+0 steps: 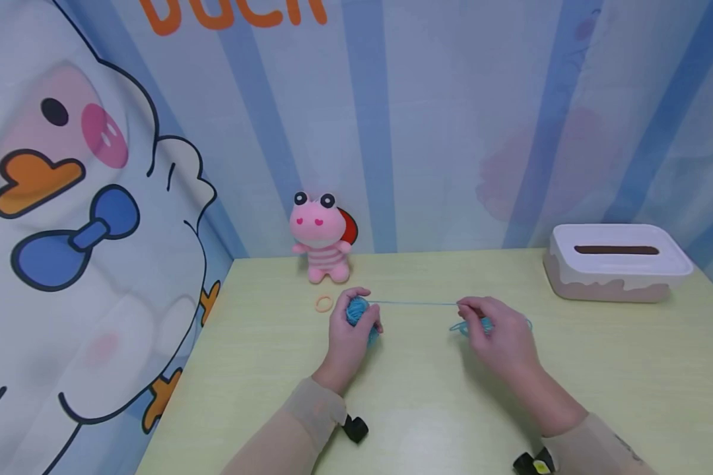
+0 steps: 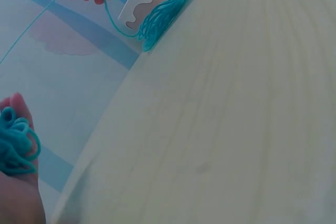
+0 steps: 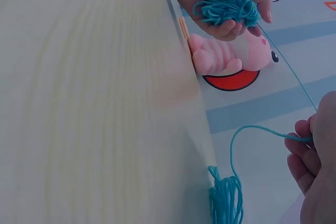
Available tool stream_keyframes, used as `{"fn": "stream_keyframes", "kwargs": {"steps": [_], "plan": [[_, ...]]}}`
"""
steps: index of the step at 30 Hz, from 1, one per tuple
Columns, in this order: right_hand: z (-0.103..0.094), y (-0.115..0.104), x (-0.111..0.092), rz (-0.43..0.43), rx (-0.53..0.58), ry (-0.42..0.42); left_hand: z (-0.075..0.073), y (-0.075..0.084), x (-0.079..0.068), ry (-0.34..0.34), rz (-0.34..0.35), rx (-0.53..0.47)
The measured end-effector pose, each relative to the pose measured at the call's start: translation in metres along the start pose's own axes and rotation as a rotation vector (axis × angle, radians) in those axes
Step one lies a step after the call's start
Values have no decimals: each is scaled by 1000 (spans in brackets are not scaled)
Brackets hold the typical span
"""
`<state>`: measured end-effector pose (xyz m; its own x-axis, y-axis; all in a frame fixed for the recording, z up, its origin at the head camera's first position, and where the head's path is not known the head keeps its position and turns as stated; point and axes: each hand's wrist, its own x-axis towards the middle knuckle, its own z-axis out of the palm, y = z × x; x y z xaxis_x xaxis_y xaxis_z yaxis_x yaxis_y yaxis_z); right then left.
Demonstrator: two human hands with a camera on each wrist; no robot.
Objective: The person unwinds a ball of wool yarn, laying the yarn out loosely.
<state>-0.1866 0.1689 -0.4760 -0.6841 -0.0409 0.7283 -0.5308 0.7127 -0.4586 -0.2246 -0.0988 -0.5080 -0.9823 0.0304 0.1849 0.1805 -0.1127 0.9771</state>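
Observation:
My left hand [image 1: 349, 333] grips a ball of teal yarn [image 3: 228, 10], its fingers and thumb curled round the sides. A single strand [image 1: 414, 303] runs taut from the ball across to my right hand [image 1: 505, 335], which pinches it between thumb and fingertips. Below the right hand a loose bundle of the same yarn [image 2: 160, 20] lies on the table, partly hidden by that hand in the head view. From the pinch a slack length of yarn [image 3: 234, 142] curves down to this bundle.
Behind the left hand stands a pink plush toy [image 1: 319, 237] with striped belly. An orange ring [image 1: 323, 303] lies on the table [image 1: 416, 409] just in front of it. At the back right sits a white and beige tissue box [image 1: 618, 264]. A printed curtain [image 1: 440, 132] hangs behind.

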Motion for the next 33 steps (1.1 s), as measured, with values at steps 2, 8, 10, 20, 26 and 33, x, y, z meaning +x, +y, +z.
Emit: {"fn": "stream_keyframes", "kwargs": {"steps": [2, 8, 10, 20, 26, 33], "plan": [[-3, 2, 0, 5, -6, 12, 1, 1, 0, -7, 0, -37], [-16, 11, -2, 108, 13, 36, 1, -1, 1, -1, 70, -56], [-22, 16, -3, 156, 21, 38, 1, -2, 1, 7, 97, -55], [-47, 44, -9, 392, -11, -15, -1, -1, 1, 86, 74, -78], [-62, 58, -13, 485, -57, -71, -1, 0, 1, 111, 92, -67], [-70, 70, -16, 568, -98, -212, -1, 1, 1, 159, 100, -21]]}}
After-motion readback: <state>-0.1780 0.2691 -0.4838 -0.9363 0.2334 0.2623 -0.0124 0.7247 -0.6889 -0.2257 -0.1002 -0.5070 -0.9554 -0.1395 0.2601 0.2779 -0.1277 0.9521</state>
